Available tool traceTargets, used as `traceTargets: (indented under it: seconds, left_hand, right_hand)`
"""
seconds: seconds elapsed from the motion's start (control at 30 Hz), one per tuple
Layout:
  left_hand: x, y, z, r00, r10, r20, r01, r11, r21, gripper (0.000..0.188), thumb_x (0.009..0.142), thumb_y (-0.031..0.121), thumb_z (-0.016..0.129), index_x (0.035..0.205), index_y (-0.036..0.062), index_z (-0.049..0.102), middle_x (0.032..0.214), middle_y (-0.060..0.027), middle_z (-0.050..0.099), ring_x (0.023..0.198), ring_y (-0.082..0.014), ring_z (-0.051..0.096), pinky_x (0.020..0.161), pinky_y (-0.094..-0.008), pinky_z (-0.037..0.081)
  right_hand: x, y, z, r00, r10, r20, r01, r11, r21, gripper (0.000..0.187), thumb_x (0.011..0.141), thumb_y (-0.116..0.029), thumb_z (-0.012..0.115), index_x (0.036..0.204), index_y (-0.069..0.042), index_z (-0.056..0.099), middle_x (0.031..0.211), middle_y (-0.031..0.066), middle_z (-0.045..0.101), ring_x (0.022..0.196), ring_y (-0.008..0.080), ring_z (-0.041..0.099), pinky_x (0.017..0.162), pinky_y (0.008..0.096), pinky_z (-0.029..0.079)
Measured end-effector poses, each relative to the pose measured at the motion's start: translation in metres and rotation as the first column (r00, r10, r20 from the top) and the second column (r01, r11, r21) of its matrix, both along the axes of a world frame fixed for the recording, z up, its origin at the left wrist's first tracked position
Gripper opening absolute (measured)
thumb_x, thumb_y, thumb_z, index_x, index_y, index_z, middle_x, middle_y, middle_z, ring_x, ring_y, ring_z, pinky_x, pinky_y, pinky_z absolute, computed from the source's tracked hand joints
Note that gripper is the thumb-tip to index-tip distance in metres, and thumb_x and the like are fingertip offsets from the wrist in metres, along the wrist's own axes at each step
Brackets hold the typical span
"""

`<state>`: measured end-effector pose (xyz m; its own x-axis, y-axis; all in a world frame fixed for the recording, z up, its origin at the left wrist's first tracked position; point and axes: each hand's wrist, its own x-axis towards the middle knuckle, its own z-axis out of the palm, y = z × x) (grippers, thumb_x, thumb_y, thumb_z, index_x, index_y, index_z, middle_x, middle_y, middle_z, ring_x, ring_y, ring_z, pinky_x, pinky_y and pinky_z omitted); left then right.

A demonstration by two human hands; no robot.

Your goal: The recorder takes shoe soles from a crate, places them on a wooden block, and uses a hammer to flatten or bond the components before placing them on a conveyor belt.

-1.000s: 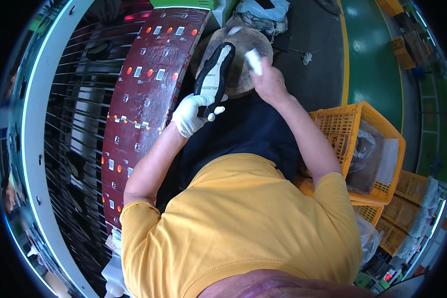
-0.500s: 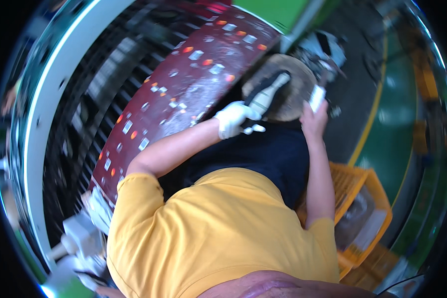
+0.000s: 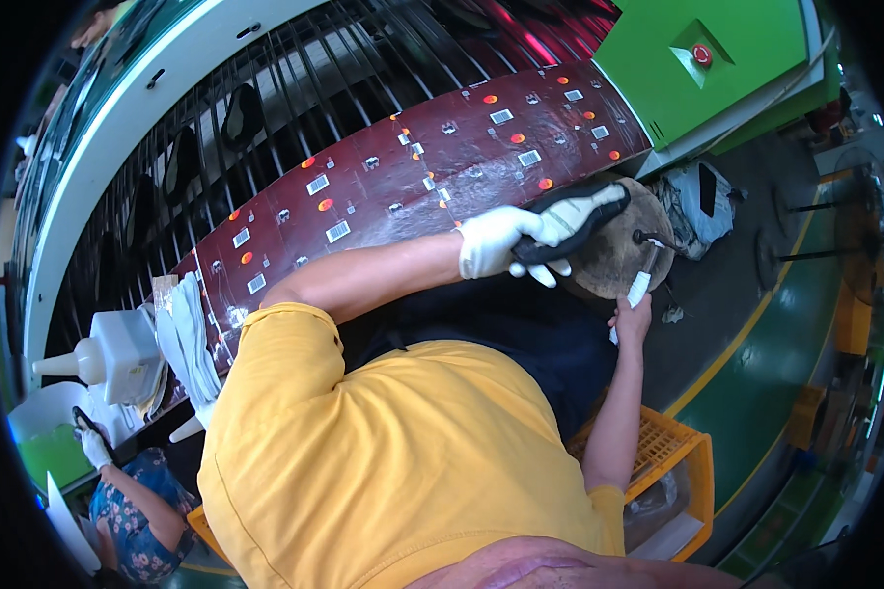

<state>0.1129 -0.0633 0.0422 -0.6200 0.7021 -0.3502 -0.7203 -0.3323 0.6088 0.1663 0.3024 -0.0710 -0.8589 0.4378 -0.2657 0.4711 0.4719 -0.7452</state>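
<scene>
My left hand [image 3: 501, 241], in a white glove, is closed round one end of a black shoe [image 3: 578, 218] with a pale cream-grey face turned up. The shoe is held tilted over a round wooden block [image 3: 607, 275], its other end pointing to the far right. My bare right hand [image 3: 633, 320] grips a hammer [image 3: 639, 288] by its white-wrapped handle. The hammer's dark head is over the right part of the block, apart from the shoe. Whether the shoe touches the block cannot be told.
A dark red bench top [image 3: 363, 187] with stickers runs along a rack of bars [image 3: 295, 88]. Beyond it stands a green machine housing [image 3: 717, 59] with a red button. A plastic bag [image 3: 697, 211] lies past the block. An orange crate [image 3: 697, 491] is at my right; a co-worker's arm [image 3: 147, 506] shows lower left.
The whole view has shifted and swung round. The shoe has turned to lie more sideways over the block. The hammer's head has come from the block's far edge to above its right part.
</scene>
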Motion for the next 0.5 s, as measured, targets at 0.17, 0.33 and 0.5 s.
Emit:
traceTargets:
  seconds: [0.17,0.33,0.5]
  left_hand:
    - [-0.001,-0.071,0.058,0.903,0.399,-0.161,-0.401,0.916,0.020,0.043,0.096,0.025,0.061,0.125,-0.0061,0.063,0.108,-0.0263,0.076,0.066,-0.0231,0.075,0.043,-0.0231,0.048]
    - [-0.038,-0.154,0.048,0.563,0.767,-0.308,-0.805,0.593,0.004,0.035,0.101,0.026,0.060,0.124,-0.0014,0.062,0.109,-0.0195,0.078,0.070,-0.0217,0.076,0.046,-0.0223,0.045]
    - [-0.080,-0.272,0.001,0.388,0.864,-0.320,-0.919,0.390,-0.062,0.031,0.101,0.023,0.059,0.127,0.0048,0.058,0.116,-0.0215,0.076,0.076,-0.0290,0.077,0.042,-0.0233,0.040]
  right_hand:
    - [0.002,0.003,0.000,1.000,0.002,0.019,-0.003,1.000,0.030,0.026,0.098,-0.015,0.067,0.112,-0.001,0.050,0.072,0.0091,0.061,0.045,0.0174,0.059,0.044,0.0342,0.049]
    - [0.004,0.003,-0.001,1.000,0.013,-0.008,-0.013,1.000,0.020,0.025,0.099,-0.013,0.067,0.112,-0.001,0.050,0.072,0.0088,0.060,0.046,0.0169,0.059,0.044,0.0339,0.048]
    - [-0.002,0.009,-0.001,1.000,0.007,0.017,-0.007,1.000,-0.003,0.024,0.098,-0.012,0.067,0.111,-0.001,0.050,0.071,0.0083,0.060,0.045,0.0166,0.058,0.043,0.0333,0.048]
